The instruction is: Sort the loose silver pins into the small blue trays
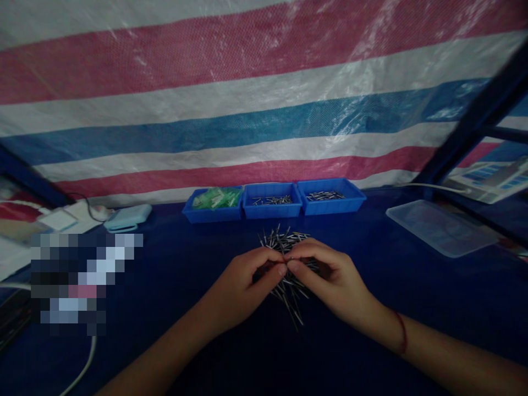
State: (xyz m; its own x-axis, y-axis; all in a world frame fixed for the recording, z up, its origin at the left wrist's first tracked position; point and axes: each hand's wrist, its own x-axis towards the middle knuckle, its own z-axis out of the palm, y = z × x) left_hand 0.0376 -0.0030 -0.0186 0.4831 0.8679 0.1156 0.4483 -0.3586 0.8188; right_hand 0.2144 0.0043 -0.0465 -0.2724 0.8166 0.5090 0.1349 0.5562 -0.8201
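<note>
A loose pile of thin metal pins (292,300), dark and silvery, lies crosswise on the dark blue table. Just above it, the fingertips of my left hand (251,278) and my right hand (336,275) meet in a pinch. A small metal glint shows between them, apparently a thin metal piece; most of it is covered by the fingers. Both thumbs point inward and nearly touch. My right wrist wears a dark red cord. The hands hide part of the pile.
Three blue bins stand along the back: one with green plastic packets (216,198), a middle bin (272,210) and a right bin (334,205) with metal pins. A clear plastic lid (439,225) lies right. A light blue case (128,217), a white cable (88,363) and a blurred patch are left.
</note>
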